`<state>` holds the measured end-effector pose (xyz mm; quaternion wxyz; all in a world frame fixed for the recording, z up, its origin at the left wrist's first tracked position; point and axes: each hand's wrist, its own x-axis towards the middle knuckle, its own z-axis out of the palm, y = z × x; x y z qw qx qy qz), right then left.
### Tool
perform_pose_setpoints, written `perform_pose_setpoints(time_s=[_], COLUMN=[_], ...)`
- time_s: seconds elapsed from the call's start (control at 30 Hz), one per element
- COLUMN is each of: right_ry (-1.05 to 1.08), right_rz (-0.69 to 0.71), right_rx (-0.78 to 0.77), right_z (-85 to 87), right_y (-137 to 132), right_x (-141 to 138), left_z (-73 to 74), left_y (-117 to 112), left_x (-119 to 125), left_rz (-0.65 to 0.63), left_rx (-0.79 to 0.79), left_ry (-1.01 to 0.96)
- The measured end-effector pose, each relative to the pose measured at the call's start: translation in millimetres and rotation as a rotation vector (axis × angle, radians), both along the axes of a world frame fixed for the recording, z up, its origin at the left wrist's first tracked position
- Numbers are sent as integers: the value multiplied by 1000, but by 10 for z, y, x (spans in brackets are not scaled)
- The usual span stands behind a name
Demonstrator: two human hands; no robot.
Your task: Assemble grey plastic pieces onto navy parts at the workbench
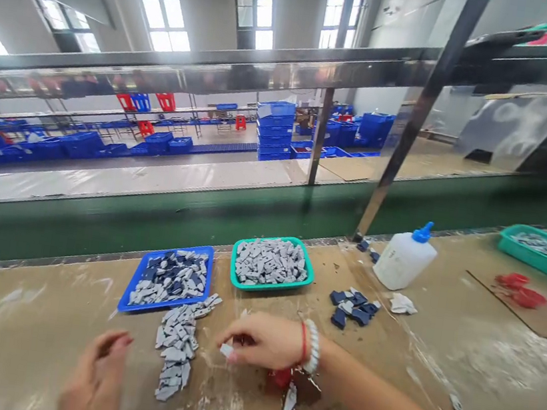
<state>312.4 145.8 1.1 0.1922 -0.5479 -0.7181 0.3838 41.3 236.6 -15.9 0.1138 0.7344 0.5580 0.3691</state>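
Note:
My right hand [260, 341] rests on the worktable, fingers pinched round a small grey piece [227, 351] at its fingertips. It lies just right of a loose row of grey pieces [177, 347] spread on the table. My left hand [97, 377] hovers low at the front left, fingers curled together; whether it holds anything is hidden. Behind the row stands a blue tray [133, 294] with grey and dark blue pieces, and beside it a teal tray [233, 270] heaped with grey pieces.
A white glue bottle [402, 259] with a blue cap stands at the right, near a pile of dark blue pieces [353, 308]. Another teal tray [510, 246] and red items [519, 291] sit far right. A green conveyor [201, 216] runs behind the table.

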Motion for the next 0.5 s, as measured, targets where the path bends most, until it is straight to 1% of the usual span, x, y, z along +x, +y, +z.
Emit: perform_pose_setpoints(time_s=[0.03, 0.07, 0.1, 0.17, 0.2, 0.23, 0.27, 0.3, 0.33, 0.4, 0.43, 0.5], right_ry=[130, 318, 508, 807, 875, 896, 876, 825, 761, 651, 624, 618], right_rz=[-32, -90, -164, -340, -445, -558, -683, -811, -932, -1120, -1183, -1240], right_rx=[-11, -37, -70, -132, -141, -130, -104, -68, -32, 18, 32, 57], right_z=[27, 30, 7, -113, -205, -311, -425, -541, -652, -840, -909, -993], right_y=[-213, -433, -649, -1038, -1200, -1339, -1454, -1550, -1628, -1745, -1788, -1845], right_x=[66, 119, 160, 221, 251, 286, 327, 375, 426, 525, 563, 600], left_z=[60, 109, 139, 127, 85, 23, -53, -134, -215, -352, -400, -448], left_y=[46, 59, 41, -62, -132, -201, -265, -317, -356, -397, -403, -403], left_x=[370, 755, 1139, 1851, 2160, 2430, 2661, 2853, 3010, 3236, 3315, 3425], left_rz=[-251, -535, -746, -1099, -1247, -1381, -1494, -1579, -1637, -1695, -1707, -1728], left_rx=[96, 193, 225, 268, 284, 308, 334, 361, 385, 413, 415, 387], left_ry=[64, 150, 214, 346, 409, 473, 533, 584, 627, 688, 706, 721])
